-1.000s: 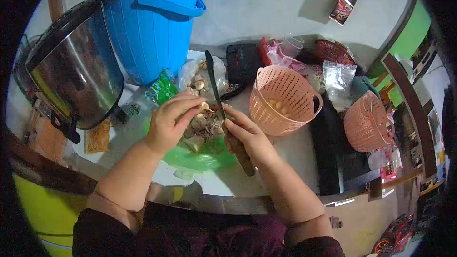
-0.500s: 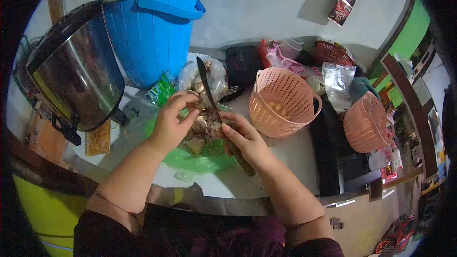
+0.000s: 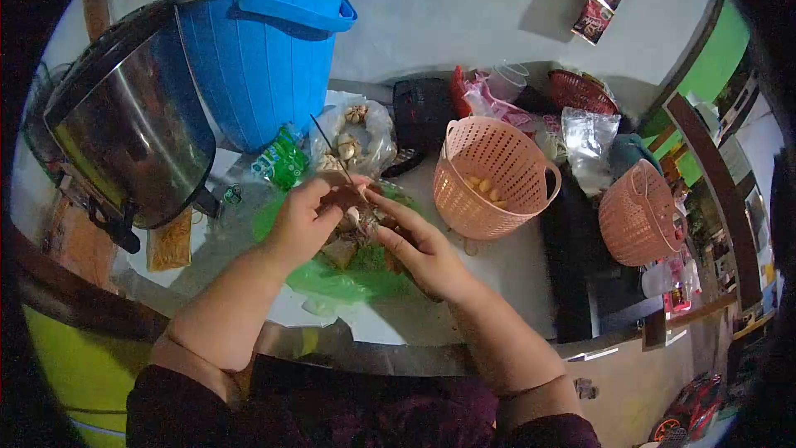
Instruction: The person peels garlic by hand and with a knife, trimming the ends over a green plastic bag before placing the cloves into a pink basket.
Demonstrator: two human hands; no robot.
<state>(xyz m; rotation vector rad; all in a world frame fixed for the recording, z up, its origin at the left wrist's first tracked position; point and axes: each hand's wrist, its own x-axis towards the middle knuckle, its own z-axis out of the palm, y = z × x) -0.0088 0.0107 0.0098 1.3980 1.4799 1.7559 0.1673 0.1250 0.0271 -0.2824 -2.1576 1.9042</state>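
Observation:
My right hand (image 3: 423, 253) is closed around a kitchen knife (image 3: 332, 145). Its thin blade points up and to the left, edge-on to me, and the palm hides the handle. Close beside it, my left hand (image 3: 303, 220) is curled with thumb and fingers pinched on a garlic clove (image 3: 354, 216), partly hidden by the fingers. Both hands meet over a heap of garlic skins (image 3: 340, 253) on a green plastic bag (image 3: 344, 282). Just beyond, a clear plastic bag (image 3: 380, 137) holds garlic bulbs (image 3: 348, 147). Peeled cloves (image 3: 485, 188) lie in a pink basket (image 3: 497, 220) to the right.
A tall blue bucket (image 3: 257, 66) and a large dark, shiny pot (image 3: 133, 124) stand at the left. Near them lies a green packet (image 3: 282, 158). Another pink basket (image 3: 638, 216) is at the right. Sachets (image 3: 593, 17) hang on the wall.
The knife has turned edge-on and its blade has swung left and down, toward my left fingers. My right hand has shifted slightly, its fingers reaching closer to the left hand.

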